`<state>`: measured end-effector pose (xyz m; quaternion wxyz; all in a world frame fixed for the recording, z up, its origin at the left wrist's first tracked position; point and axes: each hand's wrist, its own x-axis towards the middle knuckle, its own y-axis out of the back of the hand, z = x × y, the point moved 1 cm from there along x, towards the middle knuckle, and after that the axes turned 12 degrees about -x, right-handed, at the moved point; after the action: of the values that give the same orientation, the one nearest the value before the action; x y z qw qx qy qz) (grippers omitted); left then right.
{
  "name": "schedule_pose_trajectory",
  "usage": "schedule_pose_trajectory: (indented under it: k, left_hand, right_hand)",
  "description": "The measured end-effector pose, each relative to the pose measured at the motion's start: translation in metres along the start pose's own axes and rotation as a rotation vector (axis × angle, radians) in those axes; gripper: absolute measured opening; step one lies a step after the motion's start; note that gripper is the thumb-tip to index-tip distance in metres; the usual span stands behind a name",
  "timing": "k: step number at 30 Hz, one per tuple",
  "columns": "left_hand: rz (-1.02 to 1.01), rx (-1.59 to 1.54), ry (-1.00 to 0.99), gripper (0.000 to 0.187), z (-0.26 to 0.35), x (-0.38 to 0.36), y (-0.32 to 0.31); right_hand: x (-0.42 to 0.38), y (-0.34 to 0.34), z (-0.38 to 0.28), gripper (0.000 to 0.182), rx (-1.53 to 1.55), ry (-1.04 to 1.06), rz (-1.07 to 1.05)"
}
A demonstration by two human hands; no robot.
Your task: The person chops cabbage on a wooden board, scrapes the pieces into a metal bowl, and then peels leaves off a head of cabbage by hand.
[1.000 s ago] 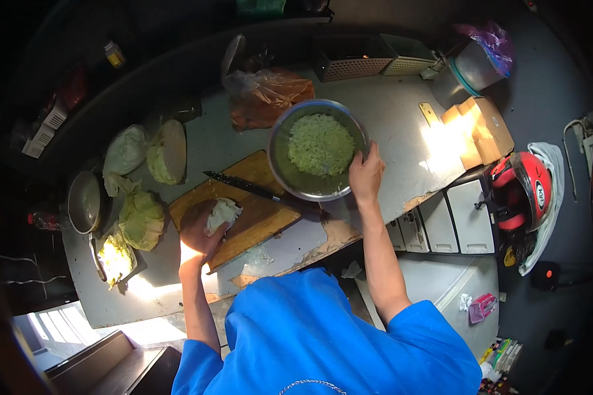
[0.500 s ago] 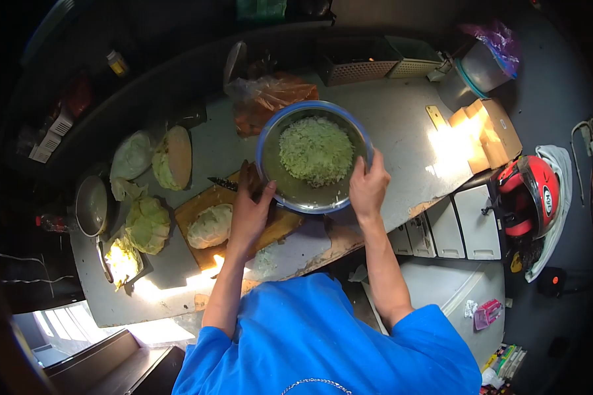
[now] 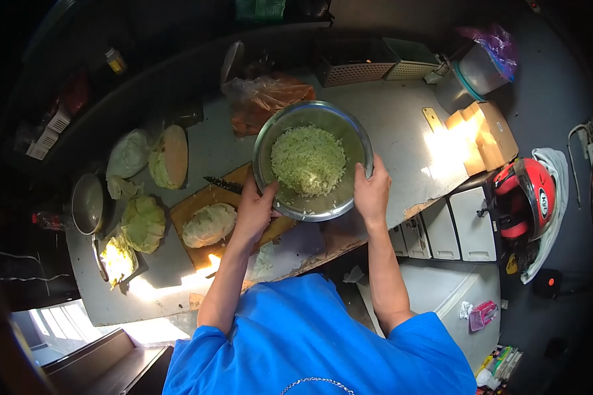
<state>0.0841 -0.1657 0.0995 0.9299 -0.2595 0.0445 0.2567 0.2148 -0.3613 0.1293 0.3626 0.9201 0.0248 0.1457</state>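
Now the grey worktop [image 3: 402,125] carries a wooden cutting board [image 3: 207,197], and the steel bowl [image 3: 290,197] sits over the board's right end, gripped at both rims. Bowl likely rigid, smooth and a bit slippery; the shredded cabbage [image 3: 308,160] heaped inside is loose and light, so it would spill if tipped; rim on opposite sides looks the safest hold. Left hand [image 3: 254,212] is clamped on the near-left rim, right hand [image 3: 372,193] on the right rim, fingers wrapped. A cabbage chunk [image 3: 209,224] lies on the board, and the knife [image 3: 223,184] pokes out behind the bowl. Versus a second ago: left hand has left the chunk and joined the bowl, which has shifted left.
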Motion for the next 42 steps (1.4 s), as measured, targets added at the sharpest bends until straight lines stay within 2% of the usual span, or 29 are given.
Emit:
schedule_pose_trajectory:
  k: [2, 4, 6, 8, 9, 10, 11, 12, 14, 15, 17, 22, 24, 25, 28, 29, 30, 31, 32, 34, 35, 36, 40, 42]
  left_hand:
    - [-0.008, 0.04, 0.083, 0.05, 0.001, 0.0, 0.005]
    - [-0.013, 0.053, 0.069, 0.052, 0.012, -0.009, 0.0]
    - [-0.013, 0.067, 0.054, 0.053, 0.015, -0.006, -0.002]
    - [0.001, 0.2, -0.131, 0.058, 0.005, 0.003, -0.001]
    - [-0.003, 0.202, -0.127, 0.058, 0.005, 0.002, -0.001]
    - [-0.023, 0.134, -0.044, 0.06, 0.008, 0.007, -0.001]
    - [-0.039, 0.064, 0.038, 0.061, 0.012, 0.012, -0.002]
    - [-0.037, 0.063, 0.035, 0.061, 0.009, 0.012, -0.001]
    - [-0.091, 0.084, -0.217, 0.063, 0.003, 0.014, 0.0]
    - [-0.091, 0.086, -0.211, 0.063, 0.003, 0.017, 0.002]
    - [-0.058, 0.15, 0.091, 0.058, 0.003, 0.026, 0.005]
    - [-0.037, 0.068, -0.011, 0.059, 0.021, 0.007, -0.008]
    - [-0.063, 0.177, 0.15, 0.058, 0.011, 0.017, 0.004]
    - [-0.064, 0.179, 0.152, 0.058, 0.008, 0.018, 0.005]
    - [-0.039, 0.125, 0.167, 0.057, 0.012, 0.024, 0.0]
    - [-0.079, 0.108, -0.021, 0.057, 0.013, 0.019, -0.003]
    - [-0.118, 0.092, -0.209, 0.058, 0.014, 0.015, -0.005]
    - [-0.118, 0.094, -0.208, 0.058, 0.009, 0.018, -0.001]
    - [-0.108, 0.142, -0.189, 0.059, 0.0, 0.024, 0.005]
    - [-0.107, 0.194, -0.177, 0.06, 0.0, 0.023, 0.006]
    - [-0.086, 0.163, -0.077, 0.06, 0.005, 0.018, 0.003]
    - [-0.062, 0.13, 0.019, 0.06, 0.012, 0.018, -0.001]
    - [-0.073, 0.116, 0.119, 0.06, 0.02, 0.018, 0.005]
    - [-0.087, 0.119, 0.13, 0.059, 0.015, 0.034, 0.011]
  right_hand:
    - [-0.001, -0.002, 0.005, 0.028, -0.02, 0.044, 0.001]
    - [0.0, 0.004, -0.006, 0.029, -0.033, 0.105, 0.015]
    - [-0.01, 0.015, -0.019, 0.03, 0.191, -0.007, 0.034]
    - [-0.01, 0.002, -0.008, 0.028, 0.165, -0.026, 0.081]
    - [-0.004, -0.004, 0.005, 0.028, -0.016, 0.023, 0.045]
    - [0.005, -0.008, 0.007, 0.027, -0.193, 0.083, 0.016]
    - [0.005, -0.007, 0.008, 0.025, -0.09, 0.171, 0.081]
    - [0.001, -0.003, 0.001, 0.025, -0.089, 0.174, 0.08]
    - [-0.004, 0.007, -0.014, 0.026, 0.151, -0.011, 0.07]
    - [-0.001, 0.004, -0.01, 0.026, 0.15, -0.016, 0.068]
    - [0.008, -0.002, 0.001, 0.025, -0.115, 0.03, -0.003]
    - [-0.001, 0.003, -0.004, 0.024, 0.065, 0.051, 0.081]
    - [0.0, 0.002, -0.001, 0.025, -0.033, -0.002, -0.012]
    - [0.005, -0.004, 0.007, 0.026, -0.164, 0.02, -0.051]
    - [0.005, 0.0, 0.001, 0.028, -0.153, 0.087, 0.023]
    - [0.003, 0.003, -0.002, 0.028, -0.154, 0.086, 0.022]
    - [0.0, 0.01, -0.013, 0.028, 0.051, 0.014, 0.03]
    - [-0.002, 0.014, -0.018, 0.028, 0.258, -0.059, 0.041]
    - [-0.001, 0.01, -0.014, 0.028, 0.261, -0.061, 0.044]
    - [0.004, -0.001, 0.0, 0.028, 0.072, 0.019, 0.037]
    - [0.003, -0.002, 0.003, 0.028, 0.077, 0.023, 0.049]
    - [0.0, -0.001, 0.003, 0.028, 0.037, 0.02, 0.025]
    - [-0.001, -0.004, 0.006, 0.025, -0.102, -0.082, -0.099]
    - [0.004, -0.008, 0.004, 0.023, -0.077, -0.021, -0.028]
